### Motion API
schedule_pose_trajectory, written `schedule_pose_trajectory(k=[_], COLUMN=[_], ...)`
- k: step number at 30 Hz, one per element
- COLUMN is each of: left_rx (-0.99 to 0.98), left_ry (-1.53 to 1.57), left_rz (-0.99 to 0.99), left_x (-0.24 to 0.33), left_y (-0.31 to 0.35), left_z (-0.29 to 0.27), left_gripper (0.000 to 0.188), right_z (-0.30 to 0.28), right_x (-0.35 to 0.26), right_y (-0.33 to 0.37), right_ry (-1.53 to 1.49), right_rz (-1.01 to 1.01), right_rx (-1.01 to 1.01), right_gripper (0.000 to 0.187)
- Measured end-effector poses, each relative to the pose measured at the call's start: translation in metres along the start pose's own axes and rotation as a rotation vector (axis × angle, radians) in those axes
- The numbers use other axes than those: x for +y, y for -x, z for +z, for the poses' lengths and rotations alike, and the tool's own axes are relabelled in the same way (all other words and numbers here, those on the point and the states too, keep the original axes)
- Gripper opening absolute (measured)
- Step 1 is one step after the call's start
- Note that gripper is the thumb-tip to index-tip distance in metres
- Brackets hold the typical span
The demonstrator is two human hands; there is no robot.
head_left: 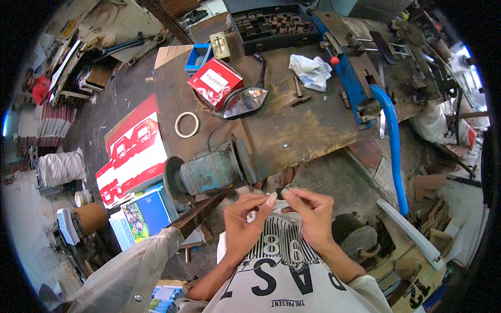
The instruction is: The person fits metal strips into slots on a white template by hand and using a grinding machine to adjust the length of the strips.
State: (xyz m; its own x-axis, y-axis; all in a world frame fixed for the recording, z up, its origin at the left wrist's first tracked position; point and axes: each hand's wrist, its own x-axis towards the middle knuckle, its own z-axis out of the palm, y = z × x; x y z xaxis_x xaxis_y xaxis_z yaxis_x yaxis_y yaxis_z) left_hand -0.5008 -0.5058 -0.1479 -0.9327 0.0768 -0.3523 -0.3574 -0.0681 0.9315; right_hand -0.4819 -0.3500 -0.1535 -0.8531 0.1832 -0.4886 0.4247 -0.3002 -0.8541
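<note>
My left hand [246,218] and my right hand [312,213] are raised close together in front of my printed white shirt [308,284]. In each hand the thumb and fingers are pinched. Something small and dark shows between the two sets of fingertips, too small and covered to name. Just beyond my hands is a worn blue-green bench grinder [206,173], with a dark round wheel or guard at each end. It sits at the near edge of the stained workbench [292,138].
On the bench lie a roll of tape [187,124], a red-and-white box [216,82], a side mirror [246,102] and a crumpled cloth [311,72]. A machine with a curved blue lever [390,135] stands at right. Red printed sheets [140,151] and booklets [143,214] lie left.
</note>
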Motion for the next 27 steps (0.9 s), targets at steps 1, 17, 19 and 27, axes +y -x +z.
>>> schedule_pose_trajectory(k=[1,17,19,27], left_rx=[0.018,-0.038,-0.076,-0.146], left_ry=[-0.161,-0.491,-0.475,-0.502], left_rz=[0.036,-0.166,-0.145,-0.206], left_x=[-0.007,-0.028,-0.027,-0.024], left_y=[0.002,0.015,0.014,0.012], left_z=[-0.005,-0.066,-0.069,-0.082], left_gripper=[0.018,0.028,0.029,0.031], right_z=[-0.001,0.038,0.043,0.060], right_x=[0.004,0.052,0.056,0.066], right_y=[-0.003,-0.032,-0.030,-0.025], right_ry=[-0.050,0.833,0.854,0.897], right_rz=[0.027,-0.600,-0.606,-0.508], right_rx=[0.025,0.095,0.090,0.045], right_gripper=[0.023,0.023,0.024,0.038])
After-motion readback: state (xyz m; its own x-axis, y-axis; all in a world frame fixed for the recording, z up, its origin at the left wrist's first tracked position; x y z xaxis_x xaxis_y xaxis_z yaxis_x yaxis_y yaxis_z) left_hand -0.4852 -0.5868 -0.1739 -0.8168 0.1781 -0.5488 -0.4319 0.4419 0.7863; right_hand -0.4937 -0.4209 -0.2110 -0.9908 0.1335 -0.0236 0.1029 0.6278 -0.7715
